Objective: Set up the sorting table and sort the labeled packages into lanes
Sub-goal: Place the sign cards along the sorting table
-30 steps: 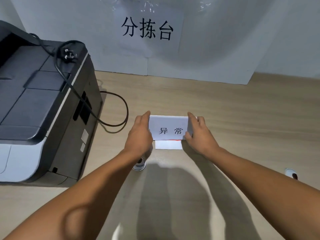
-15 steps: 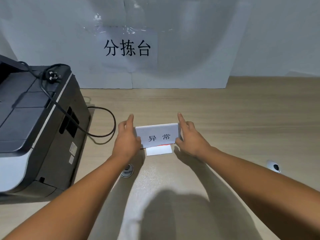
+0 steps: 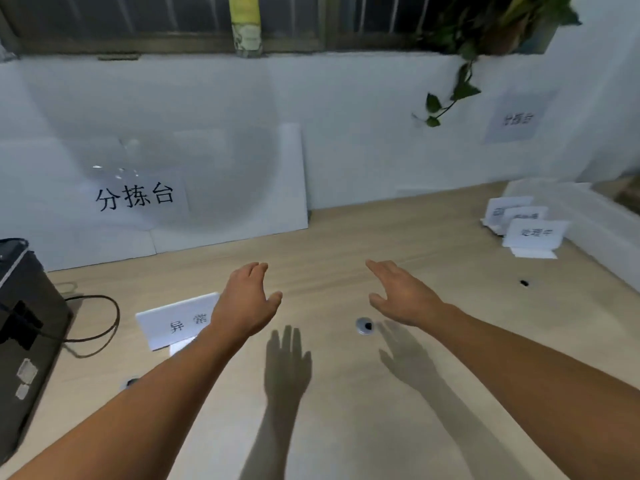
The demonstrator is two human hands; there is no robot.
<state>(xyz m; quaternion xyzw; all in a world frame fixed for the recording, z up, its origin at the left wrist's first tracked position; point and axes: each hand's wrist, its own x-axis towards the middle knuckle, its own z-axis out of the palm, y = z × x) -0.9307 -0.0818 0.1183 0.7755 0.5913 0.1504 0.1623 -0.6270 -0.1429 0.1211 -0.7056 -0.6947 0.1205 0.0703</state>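
Note:
A white folded sign card (image 3: pixel 176 323) with two black characters stands on the wooden table (image 3: pixel 346 427), left of centre. My left hand (image 3: pixel 244 303) hovers just right of it, fingers straight, holding nothing, and hides the card's right end. My right hand (image 3: pixel 403 294) floats open above the table's middle, apart from everything. Three more white sign cards (image 3: pixel 526 230) stand bunched together at the far right of the table.
A dark printer (image 3: pixel 24 327) with a black cable (image 3: pixel 100 327) fills the left edge. A white board with a taped sign (image 3: pixel 138 197) leans on the back wall. Small round holes (image 3: pixel 364 326) dot the tabletop. A plant (image 3: pixel 460 88) hangs at the upper right.
Both hands let go of the sign card and lifted off to the right. The view swung right and up, bringing the other sign cards and the window into sight.

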